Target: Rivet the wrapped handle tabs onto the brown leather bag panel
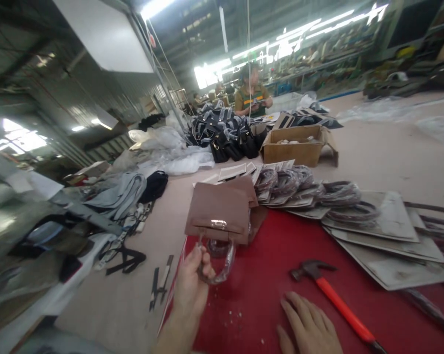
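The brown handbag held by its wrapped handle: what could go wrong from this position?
1. The left hand grips only the plastic-wrapped handle of the brown handbag; the wrap may slip in the fingers.
2. The hammer lies close beside the right hand, which rests flat on the red mat; a nudge might push it towards the cardboard sheets.

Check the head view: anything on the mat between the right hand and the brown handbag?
Nothing solid. From the right hand up to the brown handbag, only bare red mat with small white specks; the hammer lies off to the right.
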`<state>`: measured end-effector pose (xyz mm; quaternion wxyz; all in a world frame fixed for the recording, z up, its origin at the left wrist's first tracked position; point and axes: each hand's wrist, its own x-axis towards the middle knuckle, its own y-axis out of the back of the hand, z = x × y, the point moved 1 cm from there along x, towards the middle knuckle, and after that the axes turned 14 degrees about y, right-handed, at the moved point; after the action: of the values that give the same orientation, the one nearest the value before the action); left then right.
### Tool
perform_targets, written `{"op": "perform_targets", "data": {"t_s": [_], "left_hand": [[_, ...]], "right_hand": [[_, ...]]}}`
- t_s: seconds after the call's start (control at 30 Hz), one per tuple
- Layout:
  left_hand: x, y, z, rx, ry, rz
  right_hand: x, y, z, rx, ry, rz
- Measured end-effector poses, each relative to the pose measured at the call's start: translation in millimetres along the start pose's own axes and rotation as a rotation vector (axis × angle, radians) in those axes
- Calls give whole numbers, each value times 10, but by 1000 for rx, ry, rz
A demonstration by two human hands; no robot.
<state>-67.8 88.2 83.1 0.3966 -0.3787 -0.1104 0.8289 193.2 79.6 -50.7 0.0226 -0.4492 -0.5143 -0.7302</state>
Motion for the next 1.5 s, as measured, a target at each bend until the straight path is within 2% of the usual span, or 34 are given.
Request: {"op": "perform_targets", "data": {"t_s": [0.07,0.13,0.2,0.27,0.43,0.53,0.7,0.8,0.93,1.03,1.17,1.27,1.33,1.4,1.5], "left_hand": [[-231,177,-423,-93,128,42],[-442,317,-776,-113,201,66],[-642,409,-1042,-121,248,94],[-821,445,-1216,-148,296,125],[-1086,418,-1383,-123,464,143],[-1135,448,-1457,-137,516,135],[-1158,500,-1635,-205,534,80],[-1138,463,-1694,-255,507,-25],[-1102,406,-1737,-273,479,-91],[-1082,451,-1773,-200,441,-90],[-1056,661,-1743,153,462,-37],[-1021,854,-1560,489,467,-43],[-966,985,-1343,659,438,-59],[-865,1124,-1043,769,340,-24],[-633,1355,-460,1062,58,170]], "right_hand": [[88,118,-59,63,-62,-26],[124,180,-106,133,-124,-39],[119,202,-125,188,-173,-29],[97,214,-117,251,-208,-2],[49,270,-47,426,-274,90],[62,315,-29,469,-265,71],[253,428,-121,458,-113,-154],[416,445,-233,442,-13,-307],[522,317,-327,440,55,-437],[488,187,-305,462,113,-463],[383,40,-216,466,207,-433],[325,-46,-168,431,254,-372],[306,-82,-155,404,292,-324],[300,-100,-151,376,318,-284],[316,-97,-156,335,337,-244]]}}
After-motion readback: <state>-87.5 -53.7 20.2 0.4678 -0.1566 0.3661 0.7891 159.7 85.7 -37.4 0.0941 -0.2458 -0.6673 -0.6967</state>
